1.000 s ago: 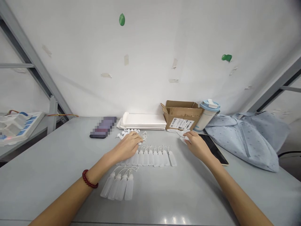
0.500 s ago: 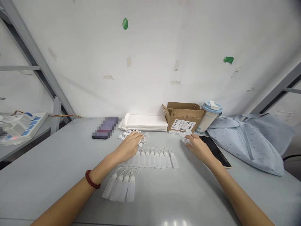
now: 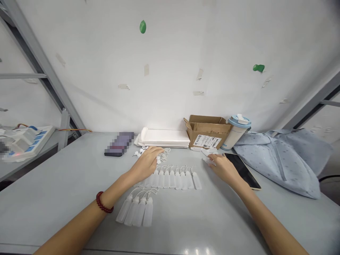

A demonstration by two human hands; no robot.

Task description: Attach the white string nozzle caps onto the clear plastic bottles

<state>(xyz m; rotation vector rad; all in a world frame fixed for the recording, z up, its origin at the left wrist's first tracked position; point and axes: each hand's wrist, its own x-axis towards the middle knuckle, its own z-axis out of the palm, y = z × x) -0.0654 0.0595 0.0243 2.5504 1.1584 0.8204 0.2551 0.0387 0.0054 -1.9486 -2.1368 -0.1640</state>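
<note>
My left hand [image 3: 145, 164] lies palm down over a scatter of small white caps [image 3: 142, 148] at the far end of a row of small translucent squeeze bottles [image 3: 175, 178]; its fingers are curled over the caps, and what they hold is hidden. My right hand [image 3: 224, 166] rests to the right of the row, fingers pinched on a small white bottle piece [image 3: 208, 160]. A second group of several bottles [image 3: 136, 210] lies closer to me, by my left forearm with its red bead bracelet [image 3: 102, 203].
A stack of white trays [image 3: 163, 137], an open cardboard box [image 3: 207, 132], a lidded cup [image 3: 235, 131], a dark tablet [image 3: 243, 170] and a blue cloth bag [image 3: 281, 157] sit along the back and right. A phone [image 3: 119, 143] lies at back left.
My left hand has shifted slightly back over the caps. My right hand has drawn a little toward the bottle row with the white piece. The view has tilted slightly.
</note>
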